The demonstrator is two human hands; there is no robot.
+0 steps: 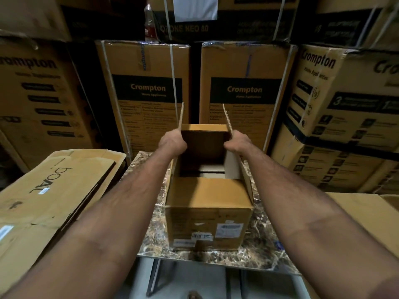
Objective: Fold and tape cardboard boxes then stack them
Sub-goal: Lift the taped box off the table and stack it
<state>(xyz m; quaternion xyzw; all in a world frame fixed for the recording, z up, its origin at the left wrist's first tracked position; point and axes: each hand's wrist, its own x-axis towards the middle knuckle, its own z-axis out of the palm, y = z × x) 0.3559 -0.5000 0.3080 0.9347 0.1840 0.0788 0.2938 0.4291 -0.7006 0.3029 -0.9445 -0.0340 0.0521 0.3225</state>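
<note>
We're in a dim storeroom: 2 large Crompton cartons (146,91) (246,93) stacked ahead, more cartons (345,93) on both sides. We see a marble-patterned tabletop (259,244) on dark legs, grey floor (194,279) below, a bottle (150,22) up top.

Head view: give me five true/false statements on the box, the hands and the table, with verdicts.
1. Both hands grip side flaps of the box. True: the left hand holds the left flap, the right hand the right flap.
2. The box top is taped shut. False: it is open and the inside shows.
3. The box stands on a marble-patterned table. True.
4. The near flap stands upright. False: it is folded down flat.
5. A flattened carton lies right of the table. False: it lies to the left.
</note>
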